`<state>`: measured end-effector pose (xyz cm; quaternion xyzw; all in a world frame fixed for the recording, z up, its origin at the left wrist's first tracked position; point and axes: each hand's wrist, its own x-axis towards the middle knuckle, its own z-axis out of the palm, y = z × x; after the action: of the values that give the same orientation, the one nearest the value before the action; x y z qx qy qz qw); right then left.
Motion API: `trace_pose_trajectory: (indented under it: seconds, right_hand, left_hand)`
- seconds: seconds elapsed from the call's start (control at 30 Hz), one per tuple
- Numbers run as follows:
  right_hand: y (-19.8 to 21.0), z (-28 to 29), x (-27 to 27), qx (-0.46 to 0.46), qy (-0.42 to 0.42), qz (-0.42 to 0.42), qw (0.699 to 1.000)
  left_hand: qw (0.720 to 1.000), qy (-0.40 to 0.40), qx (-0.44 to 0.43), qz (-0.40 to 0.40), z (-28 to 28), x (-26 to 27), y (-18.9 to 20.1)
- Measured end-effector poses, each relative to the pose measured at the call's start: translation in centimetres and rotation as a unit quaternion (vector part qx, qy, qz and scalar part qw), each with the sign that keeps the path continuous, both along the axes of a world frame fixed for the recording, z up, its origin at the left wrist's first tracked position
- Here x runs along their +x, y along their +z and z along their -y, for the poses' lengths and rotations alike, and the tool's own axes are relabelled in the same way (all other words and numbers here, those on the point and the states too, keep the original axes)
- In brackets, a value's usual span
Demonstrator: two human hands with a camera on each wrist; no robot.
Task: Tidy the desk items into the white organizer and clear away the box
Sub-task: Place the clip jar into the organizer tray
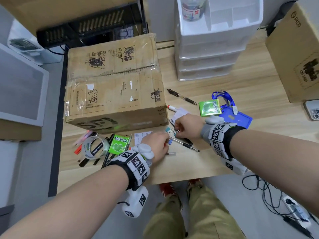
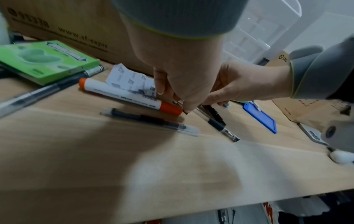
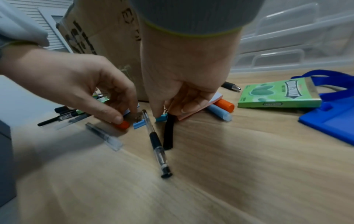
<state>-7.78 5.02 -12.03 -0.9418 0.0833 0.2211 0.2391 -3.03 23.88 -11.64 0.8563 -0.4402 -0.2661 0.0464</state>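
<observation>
Both hands meet over the clutter in front of the taped cardboard box. My left hand pinches the wire handle of a blue binder clip lying beside an orange-capped white marker. My right hand pinches the handle of a teal binder clip next to a black stick and a clear pen. The white organizer, with drawers and an open top tray, stands at the back right, apart from both hands.
Left of my hands lie a tape roll, a green gum pack and several pens. To the right are another gum pack, a blue badge holder, a pen, a phone and a second carton.
</observation>
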Motion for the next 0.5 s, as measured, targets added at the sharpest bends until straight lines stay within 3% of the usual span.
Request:
trace_pose_trajectory:
  seconds: [0.5]
  right_hand:
    - [-1.4, -0.1, 0.2, -0.040, 0.030, 0.020, 0.999]
  left_hand:
    - [0.999, -0.042, 0.029, 0.003, 1.5, 0.8, -1.7]
